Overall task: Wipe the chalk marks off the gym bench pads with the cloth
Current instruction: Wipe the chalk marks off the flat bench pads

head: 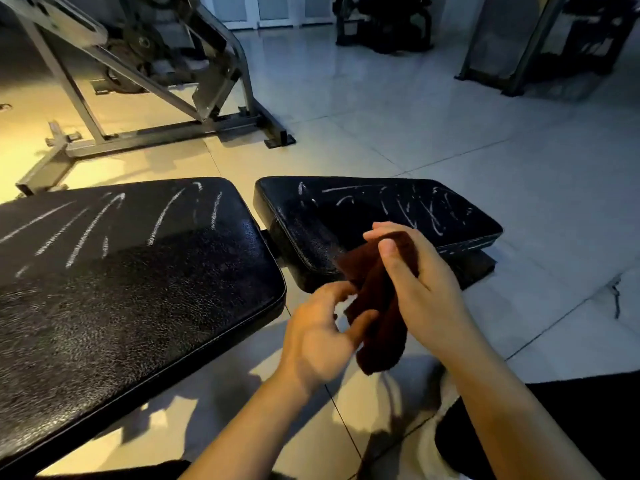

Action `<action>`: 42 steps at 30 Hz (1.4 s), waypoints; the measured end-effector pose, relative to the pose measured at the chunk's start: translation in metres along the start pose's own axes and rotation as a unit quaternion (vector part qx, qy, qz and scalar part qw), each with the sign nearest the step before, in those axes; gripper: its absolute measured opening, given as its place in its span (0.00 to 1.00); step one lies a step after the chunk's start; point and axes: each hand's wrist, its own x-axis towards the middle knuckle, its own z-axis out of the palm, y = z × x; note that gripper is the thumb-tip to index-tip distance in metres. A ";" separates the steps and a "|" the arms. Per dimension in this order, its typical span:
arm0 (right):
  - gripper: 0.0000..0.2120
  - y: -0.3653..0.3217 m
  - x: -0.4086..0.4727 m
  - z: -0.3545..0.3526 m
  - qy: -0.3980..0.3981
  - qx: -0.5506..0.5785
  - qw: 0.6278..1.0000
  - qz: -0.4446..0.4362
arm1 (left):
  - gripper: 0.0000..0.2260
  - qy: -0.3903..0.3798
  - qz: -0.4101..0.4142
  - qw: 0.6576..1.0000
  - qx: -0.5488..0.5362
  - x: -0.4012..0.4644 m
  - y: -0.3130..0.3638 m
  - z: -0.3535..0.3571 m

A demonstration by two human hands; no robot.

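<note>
Dark red cloth hangs in the air in front of the 2 black bench pads, the long pad and the short pad, both streaked with white chalk marks. The right hand clamps the cloth's top; the left hand pinches its edge.
</note>
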 end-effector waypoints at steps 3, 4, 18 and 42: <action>0.12 0.001 -0.007 -0.005 0.051 0.055 0.996 0.050 | 0.21 -0.036 -0.041 0.986 -0.158 -0.016 0.005 0.016; 0.13 0.001 -0.010 -0.005 0.064 0.083 0.992 0.068 | 0.22 -0.038 -0.055 0.983 -0.174 -0.020 0.005 0.021; 0.14 0.043 -0.018 0.015 0.074 0.028 0.994 0.076 | 0.11 0.026 -0.141 0.982 -0.125 -0.005 -0.014 -0.029; 0.17 0.140 0.038 0.099 0.226 0.025 0.966 0.124 | 0.23 -0.010 -0.009 0.921 0.390 0.143 -0.038 -0.057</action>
